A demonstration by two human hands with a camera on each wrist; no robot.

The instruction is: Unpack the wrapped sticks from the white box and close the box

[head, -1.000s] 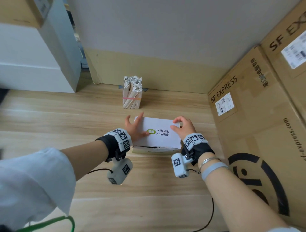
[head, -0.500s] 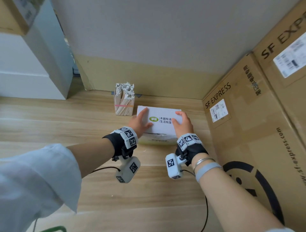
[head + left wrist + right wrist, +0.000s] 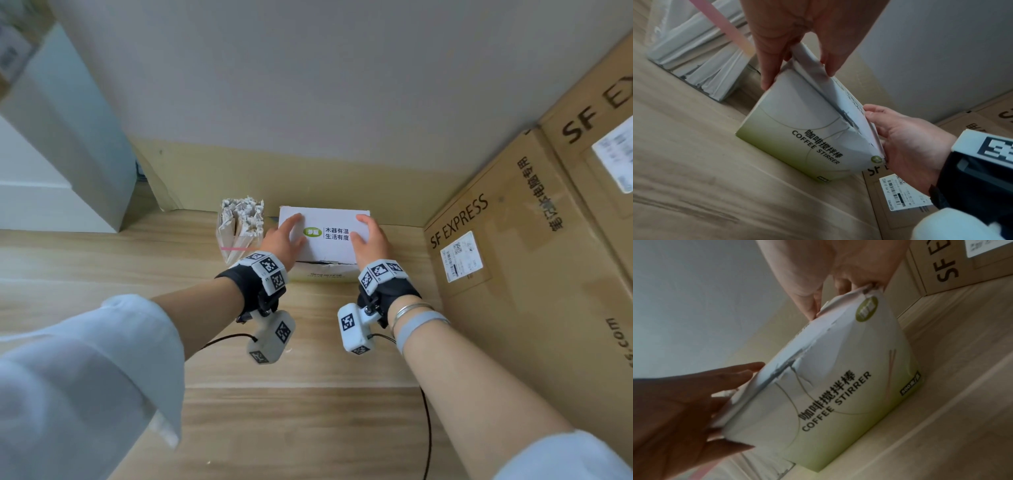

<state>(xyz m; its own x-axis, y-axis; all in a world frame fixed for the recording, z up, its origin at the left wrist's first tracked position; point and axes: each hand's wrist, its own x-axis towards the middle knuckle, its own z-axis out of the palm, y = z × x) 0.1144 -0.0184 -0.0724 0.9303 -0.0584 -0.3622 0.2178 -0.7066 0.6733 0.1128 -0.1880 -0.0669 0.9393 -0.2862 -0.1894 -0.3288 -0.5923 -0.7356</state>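
The white box stands on the wooden floor close to the wall, its lid down; its front reads COFFEE STIRRER. My left hand lies on the lid's left end with straight fingers, the thumb down the box's side. My right hand rests flat on the lid's right end, at the torn corner. The bundle of paper-wrapped sticks, bound by a pink band, stands upright just left of the box.
Large brown SF Express cartons wall off the right side. A white cabinet stands at the back left. The skirting and wall run right behind the box. Cables trail over the floor by my right forearm.
Both hands have slid the box away from me toward the wall, so it now sits beside the stick bundle. The fingers have flattened onto the lid.
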